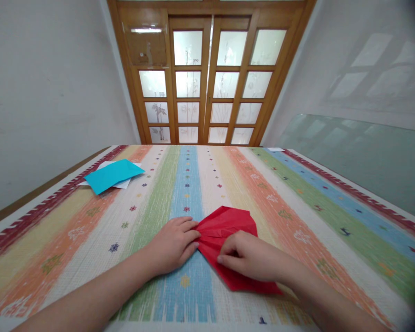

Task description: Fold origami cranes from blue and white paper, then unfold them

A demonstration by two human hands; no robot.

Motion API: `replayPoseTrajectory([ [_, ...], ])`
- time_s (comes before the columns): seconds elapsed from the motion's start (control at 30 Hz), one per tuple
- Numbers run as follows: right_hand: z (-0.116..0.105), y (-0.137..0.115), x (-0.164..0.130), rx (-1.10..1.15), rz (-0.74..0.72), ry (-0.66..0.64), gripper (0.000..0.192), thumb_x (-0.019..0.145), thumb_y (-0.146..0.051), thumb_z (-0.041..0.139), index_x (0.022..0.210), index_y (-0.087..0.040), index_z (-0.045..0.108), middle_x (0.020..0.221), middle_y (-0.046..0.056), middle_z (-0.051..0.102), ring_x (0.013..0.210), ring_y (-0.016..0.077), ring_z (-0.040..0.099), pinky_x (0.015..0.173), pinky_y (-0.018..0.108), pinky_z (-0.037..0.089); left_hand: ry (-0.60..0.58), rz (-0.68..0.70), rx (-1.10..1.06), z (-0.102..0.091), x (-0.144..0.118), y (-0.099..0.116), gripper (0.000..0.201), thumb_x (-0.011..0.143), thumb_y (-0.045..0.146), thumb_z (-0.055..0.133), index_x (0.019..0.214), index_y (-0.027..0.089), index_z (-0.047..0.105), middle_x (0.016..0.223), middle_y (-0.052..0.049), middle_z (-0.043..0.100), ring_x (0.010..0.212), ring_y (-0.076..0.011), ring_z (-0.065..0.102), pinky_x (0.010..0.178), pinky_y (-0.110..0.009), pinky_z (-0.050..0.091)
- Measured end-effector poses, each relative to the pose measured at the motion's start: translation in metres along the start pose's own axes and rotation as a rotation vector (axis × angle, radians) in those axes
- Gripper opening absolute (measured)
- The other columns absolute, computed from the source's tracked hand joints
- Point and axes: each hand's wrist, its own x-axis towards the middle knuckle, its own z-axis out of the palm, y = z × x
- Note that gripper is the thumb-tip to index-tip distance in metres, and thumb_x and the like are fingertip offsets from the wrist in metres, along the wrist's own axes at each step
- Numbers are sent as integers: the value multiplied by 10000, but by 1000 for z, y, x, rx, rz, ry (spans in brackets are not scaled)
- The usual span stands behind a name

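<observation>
A sheet of red folded paper (224, 219) lies on the striped tablecloth in front of me, with creases fanning out from its narrow left end. My left hand (176, 242) is closed on that narrow end, its fingertips resting over the paper's edge. Over the paper's right part my right hand (249, 256) is curled, thumb and forefinger drawn together against the red surface. The right hand hides part of the paper's middle and lower right side.
A bright blue paper sheet (114, 175) lies on white paper (124, 184) at the table's far left. The tablecloth (155, 203) has coloured stripes. Beyond the table stand wooden doors with glass panes (207, 83). A pale glass panel (352, 157) leans at the right wall.
</observation>
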Motion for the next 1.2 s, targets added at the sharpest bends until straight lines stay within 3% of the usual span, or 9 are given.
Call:
replayPoseTrajectory([
  [0.1,-2,-8,-1,82,-79,-30,267,944,-219,555,722,-190,699,653,-12,660,564,107,528,566,247,373,27,-46,-3,4,1,-1,262,984,309,516,1144,226,706,1308,-98,637,1269,-293,535,1095,-508,417],
  [0.27,-6,0,5,-10,-89,278,199,972,-241,532,966,-219,729,916,45,727,870,184,640,799,319,475,61,-40,3,9,2,-5,267,989,307,516,1101,247,750,1289,-101,649,1241,-291,555,1077,-511,430],
  [0.4,-5,21,11,-217,-61,455,313,942,-249,571,1242,-230,657,1260,117,642,1172,267,569,1014,461,432,76,-51,10,9,3,-4,251,979,309,541,1058,248,771,1240,-97,670,1181,-291,583,1033,-496,458],
  [0.47,-2,30,13,-274,-30,468,445,930,-270,591,1372,-232,567,1425,134,543,1328,301,473,1101,514,369,83,-77,3,8,3,-4,240,974,300,551,1017,236,778,1189,-91,688,1126,-279,604,1006,-480,473],
  [0.57,4,40,16,-307,19,419,588,932,-339,600,1489,-247,434,1518,127,466,1430,332,368,1154,580,289,101,-107,-6,8,3,-3,225,966,295,567,962,219,779,1137,-88,702,1073,-268,621,971,-462,491],
  [0.7,4,44,18,-294,50,425,594,930,-365,609,1483,-234,436,1386,141,594,1343,337,475,1116,600,315,121,-118,-3,8,3,-5,193,947,306,602,935,229,779,1142,-83,703,1076,-273,621,960,-461,492],
  [0.83,-1,40,18,-285,44,468,466,905,-302,644,1357,-201,583,1115,128,707,1050,278,624,963,474,440,144,-149,34,8,3,-6,181,932,331,628,920,242,785,1156,-82,703,1097,-288,610,986,-498,463],
  [1.0,1,28,15,-291,13,375,230,918,-242,610,1103,-197,739,874,82,722,889,236,630,831,378,451,150,-221,79,6,2,-6,214,953,340,595,997,242,780,1185,-93,691,1141,-297,588,1014,-515,433],
  [1.2,6,4,10,-294,-69,287,255,931,-171,533,1066,-215,745,838,77,697,858,220,616,768,341,447,131,-240,61,6,1,-9,243,971,347,557,1078,254,755,1221,-97,666,1172,-294,575,1037,-516,427],
])
